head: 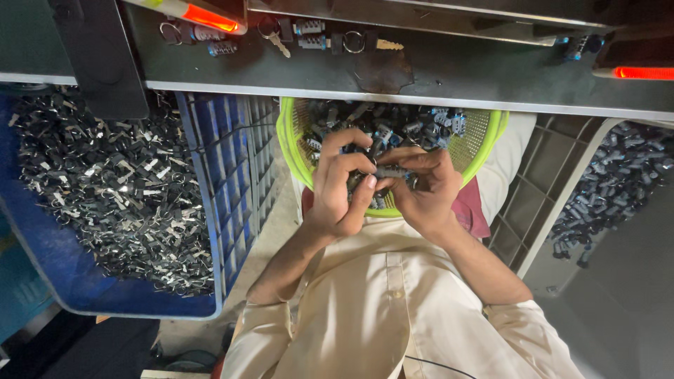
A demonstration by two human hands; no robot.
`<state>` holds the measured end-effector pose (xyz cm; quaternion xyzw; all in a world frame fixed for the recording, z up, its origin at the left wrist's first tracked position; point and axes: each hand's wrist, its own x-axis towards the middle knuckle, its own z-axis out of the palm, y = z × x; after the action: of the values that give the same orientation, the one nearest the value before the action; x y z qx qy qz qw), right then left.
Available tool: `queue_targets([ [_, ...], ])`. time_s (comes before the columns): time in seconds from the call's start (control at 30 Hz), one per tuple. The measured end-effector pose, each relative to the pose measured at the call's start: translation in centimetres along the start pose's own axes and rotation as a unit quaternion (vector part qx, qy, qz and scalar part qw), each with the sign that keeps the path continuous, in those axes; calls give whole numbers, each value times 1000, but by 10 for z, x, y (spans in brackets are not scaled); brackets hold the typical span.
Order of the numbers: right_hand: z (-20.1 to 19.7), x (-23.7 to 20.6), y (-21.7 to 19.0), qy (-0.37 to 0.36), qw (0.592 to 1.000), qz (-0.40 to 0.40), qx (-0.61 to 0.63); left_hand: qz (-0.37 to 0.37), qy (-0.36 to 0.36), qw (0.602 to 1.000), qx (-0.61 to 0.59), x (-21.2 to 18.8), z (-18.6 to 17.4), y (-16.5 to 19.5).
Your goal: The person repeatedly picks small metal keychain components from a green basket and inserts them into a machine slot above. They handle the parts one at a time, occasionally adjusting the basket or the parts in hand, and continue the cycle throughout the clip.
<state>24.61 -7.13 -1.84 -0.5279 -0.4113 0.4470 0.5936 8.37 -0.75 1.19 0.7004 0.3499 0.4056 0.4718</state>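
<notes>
Left hand: the left hand was curled nearly shut, thumb and forefinger pinching one end of a small dark lock part.
Right hand: the right hand met it from the other side, fingertips closed on the same part, so both grips shared one piece with hardly any gap between them.
Lock part: it sat between the two sets of fingertips, held just above the green basket on the person's lap; its exact shape was too small and too covered to tell.
Below the grip: the basket was heaped with similar dark and blue pieces, directly under the fingers.
Beyond the grip: a grey shelf carried keys, rings and a few finished pieces.
Left of the grip: a blue crate held a mass of black and silver pieces.
Right of the grip: a grey crate held more dark pieces.
Risk, slipping: the pinch was small and shared, so a twist from one hand could probably pop the part loose.
Risk, losing it: a dropped part would likely fall among the look-alikes below and be hard to pick out.
Risk, tipping: the basket rested on the lap only, so a knee shift could spill it.
</notes>
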Motion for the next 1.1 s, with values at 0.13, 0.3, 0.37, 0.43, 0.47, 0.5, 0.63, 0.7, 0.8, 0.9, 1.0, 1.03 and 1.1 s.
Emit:
queue_targets([
  [0.13,-4,7,-5,-14,984,-128,-122,-2,1,1000,-16,0,2,1],
  [0.3,-7,7,-2,-14,975,-145,-169,-16,10,999,-40,0,7,0],
  [0.37,-10,6,2,1,988,-96,-117,-31,20,999,-37,-3,11,-1],
  [0.43,-17,8,5,60,995,-55,-52,-64,38,993,-93,-9,14,-3],
  [0.47,-24,10,5,111,993,-41,-12,-87,52,984,-149,-11,15,-4],
  [0.5,-31,14,5,160,986,-31,29,-106,67,971,-205,-13,16,-7],
  [0.63,-65,26,-5,177,882,173,400,-186,114,889,-403,-20,5,-18],
  [0.7,-72,31,-12,133,810,252,513,-217,118,859,-449,-21,2,-23],
  [0.8,-62,42,-27,111,792,256,544,-191,115,895,-386,-24,5,-25],
  [0.9,-47,63,-51,68,972,49,221,-157,120,905,-377,-26,7,-24],
  [1.0,-43,101,-68,82,979,-166,-86,-173,140,887,-405,-27,8,-21],
  [1.03,-44,114,-69,93,957,-216,-172,-179,135,892,-393,-27,8,-20],
  [1.1,-53,143,-62,97,891,-280,-345,-183,125,902,-371,-27,8,-18],
])
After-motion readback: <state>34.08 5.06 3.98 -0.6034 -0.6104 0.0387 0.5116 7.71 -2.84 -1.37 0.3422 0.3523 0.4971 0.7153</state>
